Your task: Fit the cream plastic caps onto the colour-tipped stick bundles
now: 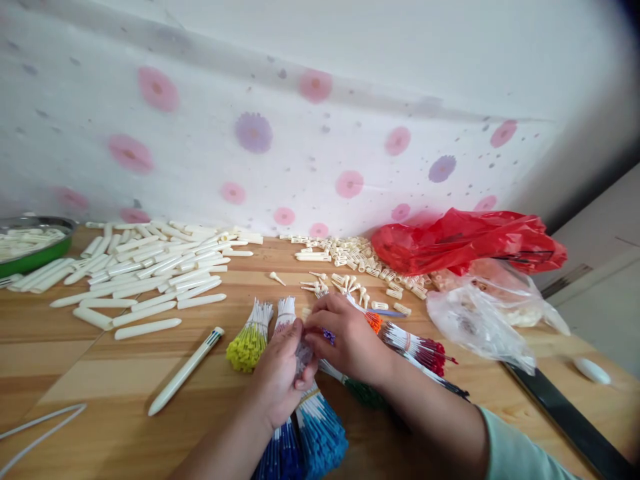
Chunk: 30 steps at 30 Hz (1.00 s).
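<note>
My left hand (pixel 285 363) is closed around a crumpled-looking, translucent greyish thing (pixel 303 357), mostly hidden by the fingers. Right beside it, the fingers of my right hand (pixel 347 337) are pinched together at its top; what they hold is hidden. Bundles of pen refills lie around both hands: yellow (pixel 249 340), light blue (pixel 323 437), dark blue (pixel 280 453), red (pixel 420 348) and orange (pixel 373 322). Green refills (pixel 365 393) lie partly under my right forearm, and purple tips (pixel 329 336) show by the right fingers. A multicolour pen (pixel 186 372) lies to the left.
Many cream pen barrels (pixel 155 263) cover the table's left, near a green-rimmed bowl (pixel 37 250). Small slotted cream parts (pixel 357 253) and pointed cream pieces (pixel 350 283) lie behind the hands. A red bag (pixel 470 240) and clear bag (pixel 480 320) stand right. A white cable (pixel 45 427) lies front left.
</note>
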### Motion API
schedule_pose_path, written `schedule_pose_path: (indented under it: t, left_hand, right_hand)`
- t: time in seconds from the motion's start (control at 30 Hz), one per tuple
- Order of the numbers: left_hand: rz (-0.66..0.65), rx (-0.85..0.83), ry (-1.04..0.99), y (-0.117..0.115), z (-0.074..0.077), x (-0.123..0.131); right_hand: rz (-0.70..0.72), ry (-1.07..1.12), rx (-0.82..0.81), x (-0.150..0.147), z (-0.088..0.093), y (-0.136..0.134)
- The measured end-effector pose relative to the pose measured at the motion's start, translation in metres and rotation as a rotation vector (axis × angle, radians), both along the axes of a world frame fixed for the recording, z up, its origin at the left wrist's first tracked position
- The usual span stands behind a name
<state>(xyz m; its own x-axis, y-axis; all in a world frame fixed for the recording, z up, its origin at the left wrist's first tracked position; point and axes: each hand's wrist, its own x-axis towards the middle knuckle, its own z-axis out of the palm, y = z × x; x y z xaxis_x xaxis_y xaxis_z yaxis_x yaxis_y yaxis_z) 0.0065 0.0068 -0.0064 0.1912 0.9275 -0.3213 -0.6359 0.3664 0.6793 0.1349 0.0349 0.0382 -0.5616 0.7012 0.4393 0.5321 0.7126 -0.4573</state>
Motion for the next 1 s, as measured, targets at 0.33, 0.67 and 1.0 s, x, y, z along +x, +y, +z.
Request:
schedule_pose_path:
  t: [0.33, 0.67, 1.0]
  left_hand:
    - [-0.011, 0.020, 0.046, 0.000, -0.005, 0.001]
    - [-0.246, 0.112, 0.106, 0.003, -0.006, -0.012]
    - [-0.279, 0.192, 0.425, 0.006, -0.009, -0.013]
  right_hand:
    - [-0.095, -0.260, 0.081, -0.004, 0.003, -0.005]
    - [0.059, 0.481, -0.237, 0.029, -0.010, 0.008]
    - [0.112, 0.341, -0.307, 0.040, -0.009, 0.007]
